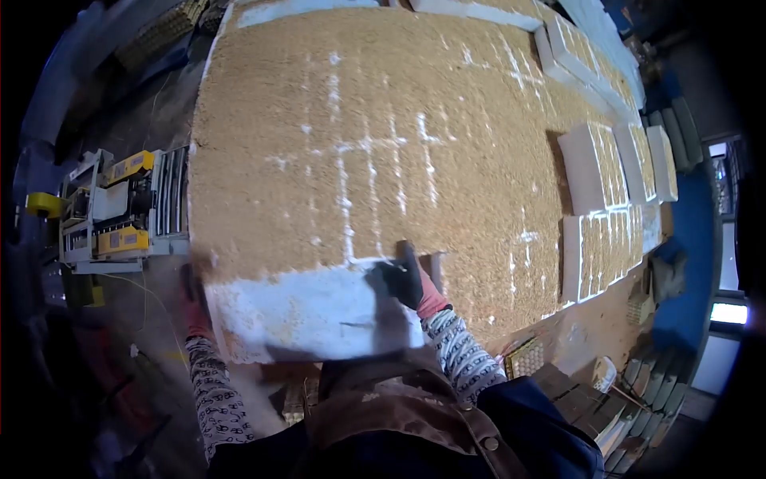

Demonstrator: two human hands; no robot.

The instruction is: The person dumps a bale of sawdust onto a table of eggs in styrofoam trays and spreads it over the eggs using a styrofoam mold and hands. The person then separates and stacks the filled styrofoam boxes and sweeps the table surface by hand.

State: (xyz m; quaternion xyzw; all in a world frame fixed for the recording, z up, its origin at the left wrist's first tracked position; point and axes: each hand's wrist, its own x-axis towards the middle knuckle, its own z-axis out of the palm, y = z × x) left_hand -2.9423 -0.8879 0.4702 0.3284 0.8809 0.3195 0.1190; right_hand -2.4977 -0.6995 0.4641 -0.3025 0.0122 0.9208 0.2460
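Note:
A broad brown, grainy surface [263, 191] marked with white lines spreads out in front of me. At its near edge lies a white slab [295, 319], close against my apron. My right hand [409, 279], in a dark and pink glove, is at the slab's right end, its fingers pointing forward beside a short upright edge. On the far left, my left hand [192, 295], also gloved, is at the slab's left side. Its fingers are dark and blurred, so their grip cannot be made out.
White-sided blocks [586, 172] stand on the right part of the surface, with more along the far edge. A roller conveyor with yellow parts [128, 238] adjoins the left side. Stacked brown boxes [566, 395] and a yellowish tray [525, 359] are at the lower right.

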